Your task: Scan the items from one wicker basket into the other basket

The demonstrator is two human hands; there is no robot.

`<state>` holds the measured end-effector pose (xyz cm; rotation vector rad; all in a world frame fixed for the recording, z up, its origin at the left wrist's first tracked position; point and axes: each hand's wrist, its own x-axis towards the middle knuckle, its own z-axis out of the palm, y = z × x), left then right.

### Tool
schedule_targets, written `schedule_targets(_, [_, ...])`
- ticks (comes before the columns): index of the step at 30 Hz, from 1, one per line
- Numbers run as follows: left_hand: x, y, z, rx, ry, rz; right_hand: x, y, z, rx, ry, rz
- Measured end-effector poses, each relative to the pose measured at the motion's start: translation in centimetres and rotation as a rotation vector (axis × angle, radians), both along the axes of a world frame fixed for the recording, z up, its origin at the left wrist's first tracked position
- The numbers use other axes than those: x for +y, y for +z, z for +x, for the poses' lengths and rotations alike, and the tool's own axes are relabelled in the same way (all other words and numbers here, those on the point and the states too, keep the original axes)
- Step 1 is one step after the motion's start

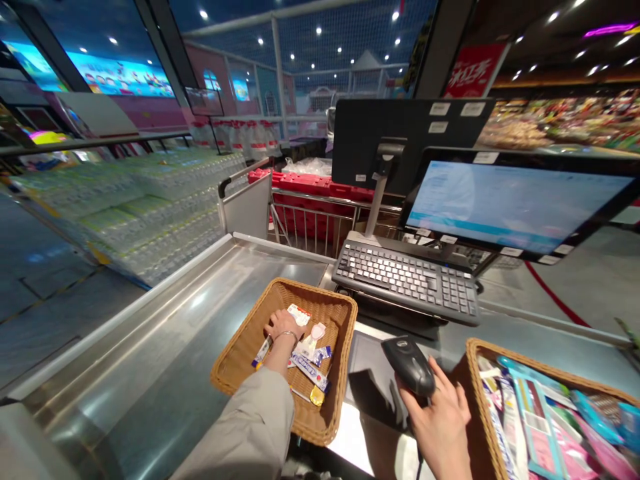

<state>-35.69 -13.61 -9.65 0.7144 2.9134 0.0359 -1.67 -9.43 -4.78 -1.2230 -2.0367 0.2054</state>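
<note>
My left hand (284,325) reaches down into a brown wicker basket (345,353), with its fingers apart near a white packet (299,315). Around it in the basket lie a blue-and-white wrapped bar (310,372), a pale pink-topped package (317,331) and a small yellow round item (317,396). Some of these are partly hidden by my wrist. In my right hand (440,413) is a black handheld barcode scanner (409,365), gripped with its head pointing up and left, over the counter between two baskets.
A second wicker basket (473,373) full of colourful packages stands at the right. Behind are a black keyboard (407,277), a lit monitor (520,203) and another screen's back (370,143). The metal counter (165,347) extends left. A shopping cart (315,217) stands beyond.
</note>
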Motion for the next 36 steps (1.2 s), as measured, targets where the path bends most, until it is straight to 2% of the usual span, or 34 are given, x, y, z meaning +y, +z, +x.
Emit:
schedule_targets(7, [-2.6,4.1,0.5,0.065,-0.215,0.072,0.0,0.4,-0.9,0.026,0.051,0.019])
schedule_targets(12, [-4.6,6.4,2.5,0.116,-0.466,0.177,0.0,0.6,-1.3,0.037,0.094,0.003])
schedule_targets(20, [-4.4,9.4,7.2,0.141,-0.707,0.253,-0.3,1.2,-0.8,0.0,0.098,-0.019])
schedule_targets(25, [-3.2,10.1,9.5,0.192,-0.814,0.258,-0.5,2.1,0.0,-0.053,0.07,-0.041])
schedule_targets(30, [-1.7,10.1,11.6,0.226,-0.901,0.272,-1.1,3.0,0.3,-0.11,0.054,-0.001])
schedule_targets(36, [-0.3,10.5,13.5,0.251,-0.964,0.308,-1.6,4.3,0.6,-0.135,0.024,-0.003])
